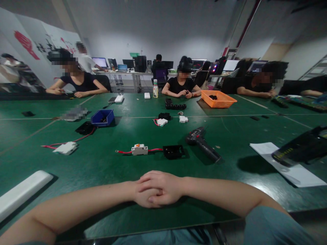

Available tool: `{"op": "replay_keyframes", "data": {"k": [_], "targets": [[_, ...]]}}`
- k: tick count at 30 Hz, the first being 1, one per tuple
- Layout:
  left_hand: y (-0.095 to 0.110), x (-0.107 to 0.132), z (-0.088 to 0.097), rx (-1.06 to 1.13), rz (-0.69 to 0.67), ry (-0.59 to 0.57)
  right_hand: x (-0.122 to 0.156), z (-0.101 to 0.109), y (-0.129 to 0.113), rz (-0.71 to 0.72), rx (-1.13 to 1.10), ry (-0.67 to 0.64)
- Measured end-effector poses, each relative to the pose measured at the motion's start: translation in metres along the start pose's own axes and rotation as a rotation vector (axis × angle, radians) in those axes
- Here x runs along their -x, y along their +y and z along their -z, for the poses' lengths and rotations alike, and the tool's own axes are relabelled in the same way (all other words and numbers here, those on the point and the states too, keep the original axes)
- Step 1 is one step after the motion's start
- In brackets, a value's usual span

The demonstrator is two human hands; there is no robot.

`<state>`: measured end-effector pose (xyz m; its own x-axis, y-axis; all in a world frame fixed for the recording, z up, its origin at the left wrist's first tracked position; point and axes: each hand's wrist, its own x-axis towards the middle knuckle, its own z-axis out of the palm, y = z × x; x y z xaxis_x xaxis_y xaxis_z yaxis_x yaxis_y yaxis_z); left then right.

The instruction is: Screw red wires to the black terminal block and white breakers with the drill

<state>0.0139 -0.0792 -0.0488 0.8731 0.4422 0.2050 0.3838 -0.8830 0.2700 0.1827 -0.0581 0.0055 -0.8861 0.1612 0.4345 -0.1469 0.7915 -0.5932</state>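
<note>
Two bare forearms reach in from the left and right, and your hands meet at the near edge of the green table. Your right hand lies over your left hand, its fingers bent around it in a clasp. You cannot tell how the left fingers are set, as the right hand covers them.

Just beyond your hands lies a white switch with an orange lever, joined by red wire to a black case on its right. Right of that case, a drill lies on its side. These stand between your hands and the small parts farther off.

On your left are a long white bar, a second white switch and, farther back, a blue bin. To your right, a dark, blurred object overlaps the white paper. At the far side you see an orange basket, a bottle and seated co-workers.
</note>
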Motion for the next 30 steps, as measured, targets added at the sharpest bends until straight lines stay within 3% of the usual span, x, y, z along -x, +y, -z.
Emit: {"op": "replay_keyframes", "data": {"k": [4,7,10,14,17,23,30], "targets": [[0.011,-0.008,0.027,0.046,-0.303,-0.048,0.0,0.003,-0.001,-0.141,-0.117,0.084],[0.025,-0.01,0.052,-0.03,-0.462,0.003,0.002,0.003,0.003,-0.322,-0.088,0.18],[0.03,-0.01,0.079,-0.075,-0.529,0.097,0.005,-0.002,0.01,-0.327,0.043,0.12],[0.009,-0.022,0.109,-0.267,-0.395,0.184,0.008,-0.007,0.012,-0.166,0.17,-0.037],[-0.018,-0.039,0.118,-0.539,-0.178,0.109,0.007,-0.005,0.007,-0.166,0.183,-0.039],[-0.059,-0.067,0.108,-0.715,0.036,-0.146,0.005,-0.002,0.005,-0.144,0.194,-0.022],[-0.067,-0.076,0.096,-0.706,0.069,-0.236,0.004,0.001,0.002,-0.153,0.202,-0.031]]}}
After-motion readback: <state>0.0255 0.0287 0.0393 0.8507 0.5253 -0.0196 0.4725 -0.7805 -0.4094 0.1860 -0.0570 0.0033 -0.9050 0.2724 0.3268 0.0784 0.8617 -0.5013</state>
